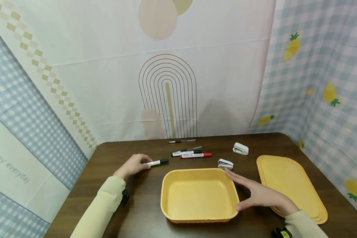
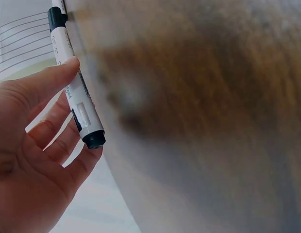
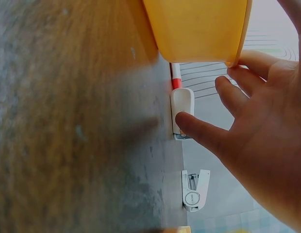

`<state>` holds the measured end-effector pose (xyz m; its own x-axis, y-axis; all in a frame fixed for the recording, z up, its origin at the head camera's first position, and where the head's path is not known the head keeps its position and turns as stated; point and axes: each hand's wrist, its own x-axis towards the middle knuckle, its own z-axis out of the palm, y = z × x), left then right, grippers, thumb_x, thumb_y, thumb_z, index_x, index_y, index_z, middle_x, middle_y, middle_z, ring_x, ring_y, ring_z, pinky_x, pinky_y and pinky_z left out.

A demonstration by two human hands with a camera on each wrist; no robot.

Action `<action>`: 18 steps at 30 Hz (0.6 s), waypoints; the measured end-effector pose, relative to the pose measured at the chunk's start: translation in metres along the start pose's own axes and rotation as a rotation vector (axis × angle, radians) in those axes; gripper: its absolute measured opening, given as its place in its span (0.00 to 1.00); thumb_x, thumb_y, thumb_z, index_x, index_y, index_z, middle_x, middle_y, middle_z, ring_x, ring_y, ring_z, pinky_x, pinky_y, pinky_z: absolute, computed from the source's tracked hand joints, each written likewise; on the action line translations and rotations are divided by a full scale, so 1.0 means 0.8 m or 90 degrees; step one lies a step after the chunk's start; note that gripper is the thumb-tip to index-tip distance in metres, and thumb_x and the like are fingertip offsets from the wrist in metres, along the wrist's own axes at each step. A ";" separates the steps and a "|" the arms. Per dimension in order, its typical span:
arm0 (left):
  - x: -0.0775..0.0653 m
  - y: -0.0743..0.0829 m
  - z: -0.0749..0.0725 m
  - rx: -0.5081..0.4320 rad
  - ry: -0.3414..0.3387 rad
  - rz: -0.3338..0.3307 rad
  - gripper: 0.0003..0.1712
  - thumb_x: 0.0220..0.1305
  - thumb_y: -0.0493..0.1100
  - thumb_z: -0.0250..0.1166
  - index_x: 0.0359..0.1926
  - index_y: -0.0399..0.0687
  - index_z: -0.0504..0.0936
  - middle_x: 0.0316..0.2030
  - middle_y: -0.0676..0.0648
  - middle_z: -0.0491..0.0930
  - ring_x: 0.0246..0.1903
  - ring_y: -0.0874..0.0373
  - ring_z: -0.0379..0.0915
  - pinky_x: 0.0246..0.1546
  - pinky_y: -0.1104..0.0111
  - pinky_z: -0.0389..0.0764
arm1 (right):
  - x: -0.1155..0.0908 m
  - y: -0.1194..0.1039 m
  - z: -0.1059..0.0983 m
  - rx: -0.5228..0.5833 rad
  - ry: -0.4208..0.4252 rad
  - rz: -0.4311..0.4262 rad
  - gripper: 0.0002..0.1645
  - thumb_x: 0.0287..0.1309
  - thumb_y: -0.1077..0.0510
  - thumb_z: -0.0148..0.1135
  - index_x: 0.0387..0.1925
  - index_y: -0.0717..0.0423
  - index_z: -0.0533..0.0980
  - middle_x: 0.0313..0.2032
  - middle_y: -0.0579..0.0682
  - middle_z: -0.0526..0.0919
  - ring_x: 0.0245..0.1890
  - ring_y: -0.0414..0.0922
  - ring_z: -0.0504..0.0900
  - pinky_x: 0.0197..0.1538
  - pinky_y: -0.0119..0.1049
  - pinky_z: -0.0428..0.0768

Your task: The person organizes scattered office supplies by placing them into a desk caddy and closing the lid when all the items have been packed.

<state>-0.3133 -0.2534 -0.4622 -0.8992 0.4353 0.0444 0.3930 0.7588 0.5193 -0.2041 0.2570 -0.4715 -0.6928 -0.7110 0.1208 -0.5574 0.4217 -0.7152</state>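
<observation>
The black-capped marker is being pinched by its barrel between the thumb and fingers of the left hand, its cap pointing right; whether it is being lifted cannot be told. A light, firm pressure is probably being required, because a round barrel could be rolled. The fingers of the right hand are being held spread and nearly straight, and the yellow box is being touched at its far right corner; it is perhaps being steadied. Some care is being demanded by the white stapler, just beside those fingertips. Farther left, the red-capped marker is lying beyond the box.
</observation>
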 end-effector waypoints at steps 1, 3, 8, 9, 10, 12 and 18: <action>0.000 0.001 -0.002 0.001 0.003 0.001 0.06 0.62 0.36 0.71 0.41 0.43 0.87 0.32 0.53 0.82 0.32 0.60 0.73 0.38 0.62 0.76 | 0.000 0.000 0.000 -0.001 -0.001 0.000 0.66 0.49 0.49 0.80 0.81 0.50 0.48 0.79 0.58 0.47 0.77 0.44 0.47 0.69 0.35 0.61; 0.001 0.003 -0.006 0.000 0.006 0.001 0.06 0.62 0.36 0.70 0.41 0.43 0.87 0.31 0.53 0.82 0.32 0.60 0.73 0.37 0.62 0.75 | -0.001 -0.001 -0.001 -0.003 -0.003 -0.001 0.66 0.49 0.49 0.80 0.81 0.50 0.48 0.79 0.58 0.47 0.77 0.49 0.48 0.69 0.36 0.61; 0.003 0.012 -0.021 -0.017 0.008 -0.014 0.07 0.64 0.36 0.69 0.43 0.42 0.87 0.31 0.51 0.81 0.31 0.57 0.73 0.35 0.63 0.75 | -0.002 -0.002 -0.002 -0.004 -0.001 0.000 0.66 0.49 0.50 0.80 0.81 0.48 0.48 0.79 0.56 0.47 0.77 0.50 0.47 0.69 0.35 0.60; 0.003 0.014 -0.025 -0.019 0.008 -0.018 0.08 0.64 0.37 0.69 0.44 0.42 0.87 0.31 0.51 0.81 0.31 0.57 0.73 0.34 0.63 0.75 | -0.002 -0.002 -0.002 -0.002 -0.001 -0.002 0.66 0.49 0.50 0.80 0.81 0.48 0.48 0.79 0.56 0.47 0.77 0.48 0.47 0.69 0.34 0.60; 0.004 0.015 -0.029 -0.019 0.008 -0.022 0.08 0.65 0.37 0.68 0.44 0.42 0.87 0.32 0.51 0.82 0.31 0.57 0.74 0.34 0.63 0.75 | -0.001 -0.002 -0.001 0.001 -0.002 -0.003 0.66 0.49 0.50 0.80 0.81 0.48 0.48 0.79 0.56 0.47 0.77 0.47 0.46 0.69 0.34 0.59; 0.006 0.018 -0.037 -0.020 0.008 -0.028 0.09 0.66 0.37 0.68 0.45 0.41 0.86 0.32 0.50 0.82 0.32 0.57 0.74 0.34 0.63 0.76 | -0.001 -0.001 -0.001 0.005 -0.006 -0.009 0.66 0.49 0.50 0.80 0.81 0.49 0.48 0.79 0.56 0.46 0.77 0.46 0.46 0.69 0.33 0.58; 0.007 0.027 -0.052 -0.021 0.027 -0.018 0.09 0.67 0.37 0.67 0.46 0.41 0.86 0.34 0.48 0.84 0.33 0.56 0.77 0.36 0.61 0.78 | -0.001 0.000 0.002 0.011 -0.008 0.001 0.66 0.49 0.51 0.80 0.81 0.47 0.48 0.79 0.53 0.47 0.77 0.45 0.46 0.69 0.33 0.59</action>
<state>-0.3179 -0.2542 -0.4151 -0.9175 0.3926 0.0645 0.3611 0.7537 0.5491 -0.2029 0.2570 -0.4727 -0.6876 -0.7175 0.1110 -0.5484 0.4130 -0.7271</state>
